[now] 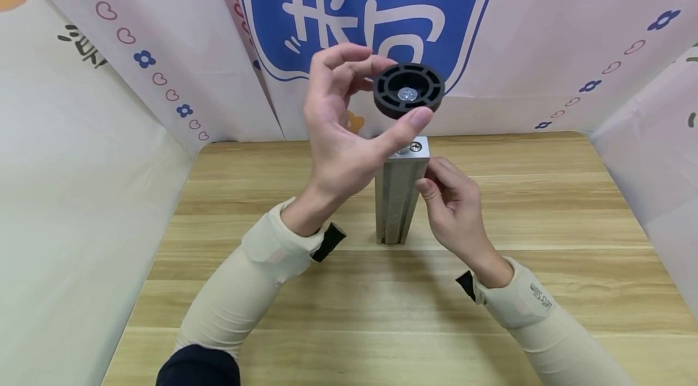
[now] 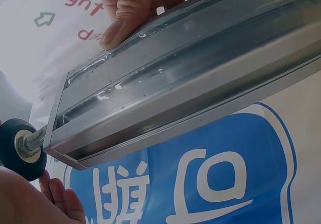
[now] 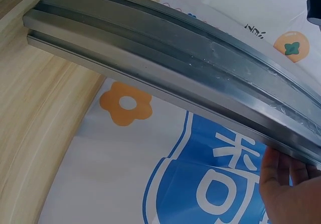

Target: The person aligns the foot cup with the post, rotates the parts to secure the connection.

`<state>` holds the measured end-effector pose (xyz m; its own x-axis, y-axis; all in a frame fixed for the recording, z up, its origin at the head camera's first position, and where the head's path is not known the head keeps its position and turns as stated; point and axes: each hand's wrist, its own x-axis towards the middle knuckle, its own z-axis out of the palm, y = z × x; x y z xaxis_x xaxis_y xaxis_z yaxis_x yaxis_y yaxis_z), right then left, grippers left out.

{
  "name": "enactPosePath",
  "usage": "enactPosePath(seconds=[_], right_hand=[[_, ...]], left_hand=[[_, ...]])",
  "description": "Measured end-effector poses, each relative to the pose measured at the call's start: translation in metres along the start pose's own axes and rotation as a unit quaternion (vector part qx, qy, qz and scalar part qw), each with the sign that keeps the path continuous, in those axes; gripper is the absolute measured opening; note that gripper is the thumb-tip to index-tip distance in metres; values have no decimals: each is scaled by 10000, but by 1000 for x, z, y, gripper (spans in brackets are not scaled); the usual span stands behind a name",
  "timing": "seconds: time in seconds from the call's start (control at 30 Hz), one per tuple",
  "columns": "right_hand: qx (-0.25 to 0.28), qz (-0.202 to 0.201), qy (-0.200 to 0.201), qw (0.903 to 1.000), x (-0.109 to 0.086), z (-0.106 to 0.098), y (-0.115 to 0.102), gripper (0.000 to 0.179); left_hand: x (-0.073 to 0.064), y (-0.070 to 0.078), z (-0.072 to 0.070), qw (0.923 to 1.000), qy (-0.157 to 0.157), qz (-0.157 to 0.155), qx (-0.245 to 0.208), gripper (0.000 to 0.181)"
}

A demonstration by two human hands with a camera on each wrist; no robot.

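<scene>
An aluminium profile (image 1: 394, 201) stands upright on the table, with a flat end plate (image 1: 422, 148) on top. A black round levelling foot (image 1: 386, 106) with a screw in its hollow centre sits above the plate. Its threaded stem (image 2: 36, 139) enters the plate, as the left wrist view shows. My left hand (image 1: 343, 125) holds the foot's rim, thumb in front and fingers behind. Lower down, my right hand (image 1: 455, 207) grips the profile near its upper end, fingers partly hidden behind it. The right wrist view has the long grooved profile (image 3: 150, 66) with right-hand fingertips (image 3: 271, 166) against its edge.
The wooden table (image 1: 262, 313) carries the profile near its middle. Behind it hangs a printed cloth (image 1: 545, 71) with a blue sign, and further pale cloth walls (image 1: 82, 162) line the sides. Both wrists wear pale bands with small black cameras (image 1: 329, 242).
</scene>
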<state>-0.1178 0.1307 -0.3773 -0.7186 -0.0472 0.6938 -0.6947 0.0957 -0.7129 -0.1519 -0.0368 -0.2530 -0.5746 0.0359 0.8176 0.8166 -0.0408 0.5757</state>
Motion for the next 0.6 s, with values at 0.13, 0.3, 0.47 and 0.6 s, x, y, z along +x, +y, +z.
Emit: enactPosePath(seconds=[0.13,0.3,0.47,0.6], right_hand=[[-33,-7,-8,10000,0,1,-1,39],[-131,-38,-29,9999,0,2,-3,39],[-250,-34,-46,9997,1,2,-5,39],[-309,-18,-65,9995,1,3,-5,39]], left_hand=[[0,1,-1,10000,30,-40,-23,66],[-1,2,-1,9997,68,-101,-217,63],[-1,2,-1,9994,52,-110,-332,60],[-1,2,-2,9993,29,-83,-361,58]])
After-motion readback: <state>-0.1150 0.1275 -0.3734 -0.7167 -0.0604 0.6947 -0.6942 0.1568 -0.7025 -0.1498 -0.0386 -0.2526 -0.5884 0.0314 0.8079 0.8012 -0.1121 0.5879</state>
